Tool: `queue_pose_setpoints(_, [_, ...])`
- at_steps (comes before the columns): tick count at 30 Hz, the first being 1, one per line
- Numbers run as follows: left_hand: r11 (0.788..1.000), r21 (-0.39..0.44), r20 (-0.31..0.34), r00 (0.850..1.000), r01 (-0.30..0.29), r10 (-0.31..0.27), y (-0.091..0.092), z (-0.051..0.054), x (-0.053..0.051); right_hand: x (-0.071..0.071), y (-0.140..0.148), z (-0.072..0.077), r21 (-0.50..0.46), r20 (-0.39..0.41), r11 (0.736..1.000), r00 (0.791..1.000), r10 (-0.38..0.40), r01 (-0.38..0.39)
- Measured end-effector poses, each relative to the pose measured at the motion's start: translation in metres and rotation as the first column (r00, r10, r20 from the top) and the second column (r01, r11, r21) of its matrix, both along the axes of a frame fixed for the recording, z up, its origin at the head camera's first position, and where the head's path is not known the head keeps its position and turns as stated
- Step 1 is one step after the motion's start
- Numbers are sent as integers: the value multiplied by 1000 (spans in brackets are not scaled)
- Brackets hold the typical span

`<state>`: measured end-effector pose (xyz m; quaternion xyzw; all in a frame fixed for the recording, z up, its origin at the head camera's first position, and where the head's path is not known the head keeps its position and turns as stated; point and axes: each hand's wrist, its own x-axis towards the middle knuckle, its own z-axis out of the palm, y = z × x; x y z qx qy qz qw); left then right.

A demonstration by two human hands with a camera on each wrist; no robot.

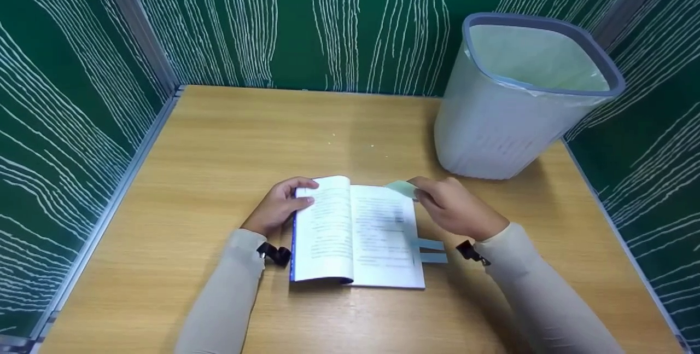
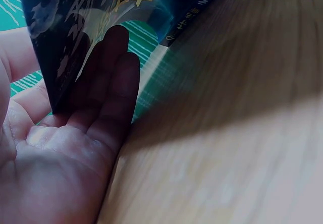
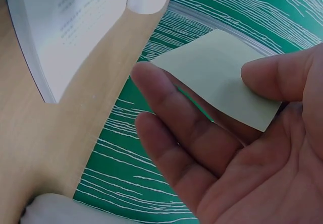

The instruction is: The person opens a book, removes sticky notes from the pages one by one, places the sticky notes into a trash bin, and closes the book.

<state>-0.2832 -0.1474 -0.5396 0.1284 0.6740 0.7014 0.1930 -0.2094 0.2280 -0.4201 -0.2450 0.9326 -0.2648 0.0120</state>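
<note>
- One open book [image 1: 383, 233] is resting at the dial's centre on one wooden table [image 1: 246, 140], showing two printed pages, its nine o'clock half tilting up
- One left hand [image 1: 279, 206], at ten o'clock from the book, is gripping that half, its thumb pressing the page and its fingers [image 2: 126, 85] lying under the dark cover
- One right hand [image 1: 456, 209], between two and three o'clock, is pinching one pale green note [image 3: 212, 72], thumb on its face
- The note is hovering toward half past one, overlapping the page's outer corner in the head view
- Two blue strips [image 1: 433, 257] are sticking out past the book's edge, just after three o'clock
- One bin [image 1: 492, 129] is standing at two o'clock, wearing one greenish liner [image 1: 536, 58]
- About four white specks [image 1: 372, 146] are lying at twelve o'clock
- Two pale sleeves [image 1: 221, 294] are covering the forearms, two black devices [image 1: 276, 254] sitting at the wrists
- Three green walls [image 1: 295, 20] are standing at nine, twelve and three, bearing white lines
</note>
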Motion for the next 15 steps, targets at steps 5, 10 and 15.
queue_pose_setpoints(5, [1000,-18,-1,1000,-2,2,0,2,1,-1,2,9,32,6,999,1000,-21,21])
queue_pose_setpoints(10, [1000,-12,-3,1000,2,-2,0,2,1,-3,4,15,51,-40,999,999,-18,20])
queue_pose_setpoints(15, [1000,9,-9,1000,5,-5,0,1,1,-5,6,21,57,-65,998,998,-13,17])
